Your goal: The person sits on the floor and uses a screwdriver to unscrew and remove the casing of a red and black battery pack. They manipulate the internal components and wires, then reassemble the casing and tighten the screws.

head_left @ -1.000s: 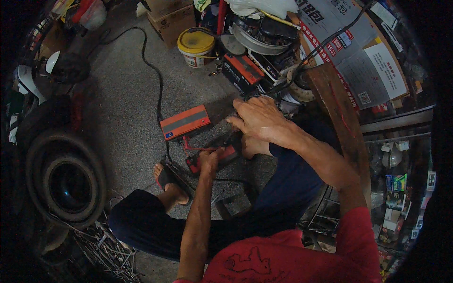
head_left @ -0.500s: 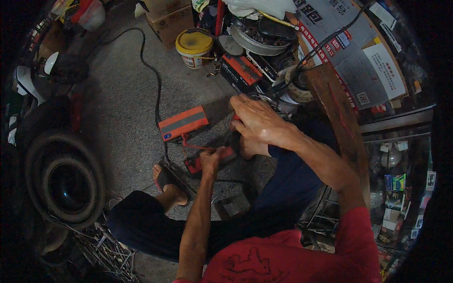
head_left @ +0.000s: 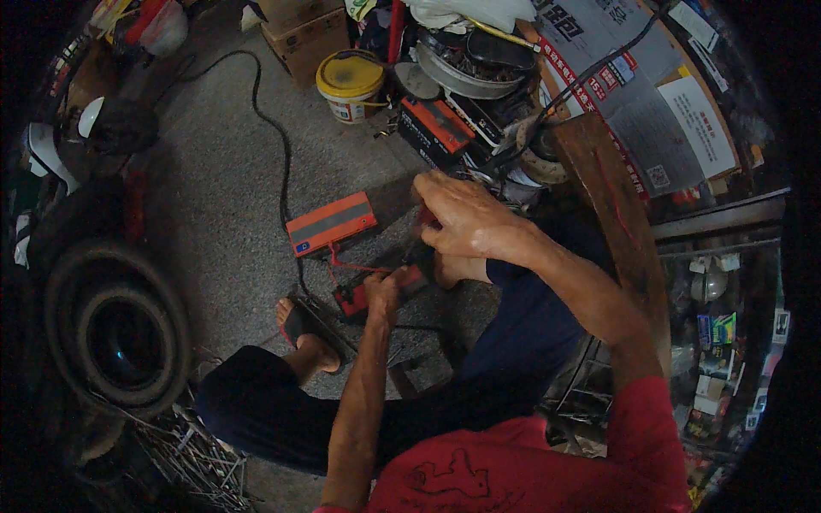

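An orange-topped battery (head_left: 332,222) with a grey stripe lies on the floor, red wires (head_left: 338,256) running from it toward a second red-and-black battery (head_left: 407,282) nearer my legs. My left hand (head_left: 385,291) is closed at that second battery's top, where the wires come in; exactly what its fingers pinch is too small to tell. Above and to the right, my right hand (head_left: 453,214) is closed around something red (head_left: 424,221), mostly hidden under the fingers, over the battery's far end. My bare foot (head_left: 457,272) rests beside it; the other, sandalled foot (head_left: 308,338) is farther left.
Tires (head_left: 115,333) and a pile of metal rods (head_left: 192,453) line the left. A yellow-lidded bucket (head_left: 349,85), cartons (head_left: 304,43) and another battery (head_left: 432,128) stand behind. A wooden board (head_left: 611,214) and glass case (head_left: 723,359) border my right. A black cable (head_left: 286,171) crosses the floor.
My right hand has shifted slightly up and left, and a red object now shows under its fingers. My left hand stays at the second battery.
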The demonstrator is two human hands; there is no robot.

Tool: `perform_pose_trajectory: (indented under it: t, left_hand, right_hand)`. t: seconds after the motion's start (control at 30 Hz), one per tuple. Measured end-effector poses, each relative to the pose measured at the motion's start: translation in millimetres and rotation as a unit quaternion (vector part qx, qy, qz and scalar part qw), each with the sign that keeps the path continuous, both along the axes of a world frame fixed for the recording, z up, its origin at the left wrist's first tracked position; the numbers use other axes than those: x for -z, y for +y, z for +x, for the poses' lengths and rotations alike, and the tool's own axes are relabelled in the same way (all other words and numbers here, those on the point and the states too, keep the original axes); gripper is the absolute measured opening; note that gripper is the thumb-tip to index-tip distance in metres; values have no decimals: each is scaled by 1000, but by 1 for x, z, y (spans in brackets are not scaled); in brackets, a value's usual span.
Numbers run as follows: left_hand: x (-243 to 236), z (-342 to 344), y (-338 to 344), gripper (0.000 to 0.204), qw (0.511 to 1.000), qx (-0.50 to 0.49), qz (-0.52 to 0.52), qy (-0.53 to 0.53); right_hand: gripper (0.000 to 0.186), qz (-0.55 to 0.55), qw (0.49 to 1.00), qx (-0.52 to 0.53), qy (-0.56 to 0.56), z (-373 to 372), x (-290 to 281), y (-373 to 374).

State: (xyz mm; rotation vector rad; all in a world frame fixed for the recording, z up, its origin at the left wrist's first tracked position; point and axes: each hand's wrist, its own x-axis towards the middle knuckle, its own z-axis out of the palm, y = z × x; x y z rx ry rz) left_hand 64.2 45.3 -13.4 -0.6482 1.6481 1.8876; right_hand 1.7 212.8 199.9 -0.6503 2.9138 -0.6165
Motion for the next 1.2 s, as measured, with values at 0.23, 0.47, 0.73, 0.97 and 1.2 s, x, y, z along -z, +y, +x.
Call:
perform_pose_trajectory:
  t: [0.23, 0.47, 0.73, 0.97, 1.2]
  left_hand:
    - [20, 3, -5, 22, 999, -19, 27, 13]
    - [-7, 1, -3, 22, 1000, -15, 4, 0]
    - [-4, 3, -2, 17, 999, -32, 11, 15]
    - [-4, 2, -1, 17, 999, -24, 1, 45]
    - [-14, -1, -2, 18, 999, -23, -24, -5]
  right_hand:
    - [37, 86, 991, 56, -83, -4, -13, -11]
    - [37, 28, 997, 34, -60, 1, -15, -7]
    - [40, 10, 999, 21, -24, -1, -7, -1]
    - [43, 64, 991, 63, -103, -3, -18, -12]
    - [40, -20, 1000, 0, 5, -3, -5, 4]
